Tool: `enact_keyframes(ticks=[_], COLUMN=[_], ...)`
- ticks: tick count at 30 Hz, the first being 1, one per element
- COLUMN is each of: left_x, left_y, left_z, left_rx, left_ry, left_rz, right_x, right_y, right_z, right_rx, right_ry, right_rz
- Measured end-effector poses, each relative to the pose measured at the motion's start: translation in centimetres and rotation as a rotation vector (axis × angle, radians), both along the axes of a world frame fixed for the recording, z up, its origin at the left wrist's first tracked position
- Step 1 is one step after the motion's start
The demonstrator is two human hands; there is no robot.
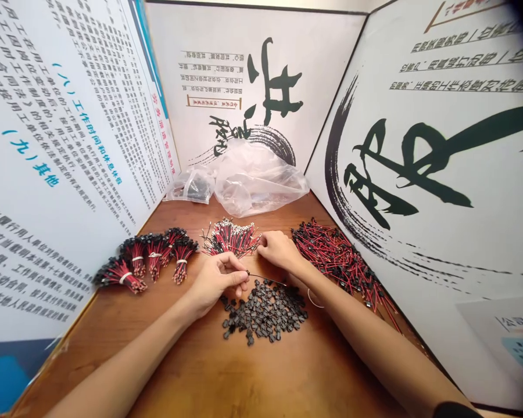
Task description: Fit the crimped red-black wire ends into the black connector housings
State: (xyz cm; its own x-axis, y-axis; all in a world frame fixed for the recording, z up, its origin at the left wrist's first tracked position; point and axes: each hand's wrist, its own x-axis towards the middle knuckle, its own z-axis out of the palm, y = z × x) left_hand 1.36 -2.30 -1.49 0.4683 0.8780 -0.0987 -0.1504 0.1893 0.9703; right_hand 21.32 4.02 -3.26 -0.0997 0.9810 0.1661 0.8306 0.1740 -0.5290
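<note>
My left hand pinches a thin dark wire between thumb and fingers, above a heap of small black plastic connectors. My right hand rests its fingertips at the edge of a loose pile of red-and-black wires. Whether those fingers hold a wire is hidden. Further right lies a spread of red-and-black wires fitted with black connectors. Several tied bundles of wires sit to the left.
All this lies on a wooden table, walled by printed boards on the left, back and right. Clear plastic bags are heaped at the back. A thin white loop lies near my right forearm.
</note>
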Motion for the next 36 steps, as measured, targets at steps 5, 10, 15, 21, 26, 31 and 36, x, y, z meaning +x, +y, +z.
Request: enact_keyframes(ticks=[5, 10, 15, 21, 26, 31, 36], left_x=[-0.1, -0.1, -0.1, -0.1, 0.0, 0.0, 0.0], left_y=[0.3, 0.3, 0.3, 0.3, 0.2, 0.3, 0.4], left_z=[-0.1, 0.1, 0.1, 0.2, 0.3, 0.1, 0.0], left_rx=[-0.003, 0.023, 0.044, 0.075, 0.066, 0.027, -0.017], left_ry=[-0.028, 0.067, 0.143, 0.155, 0.133, 0.111, 0.061], left_rz=[0.016, -0.015, 0.002, 0.016, 0.010, -0.004, -0.016], right_x=[0.9, 0.8, 0.9, 1.2, 1.3, 1.4, 1.9], right_y=[-2.2, -5.6, -7.1, -7.0, -6.9, -7.0, -7.0], right_z=[0.6, 1.5, 2.4, 2.4, 2.4, 2.7, 2.7], right_rx=[0.022, -0.174, -0.348, -0.363, -0.350, -0.355, -0.347], right_ry=[0.155, 0.565, 0.777, 0.738, 0.718, 0.734, 0.751], right_rz=[0.075, 0.249, 0.307, 0.334, 0.321, 0.313, 0.326])
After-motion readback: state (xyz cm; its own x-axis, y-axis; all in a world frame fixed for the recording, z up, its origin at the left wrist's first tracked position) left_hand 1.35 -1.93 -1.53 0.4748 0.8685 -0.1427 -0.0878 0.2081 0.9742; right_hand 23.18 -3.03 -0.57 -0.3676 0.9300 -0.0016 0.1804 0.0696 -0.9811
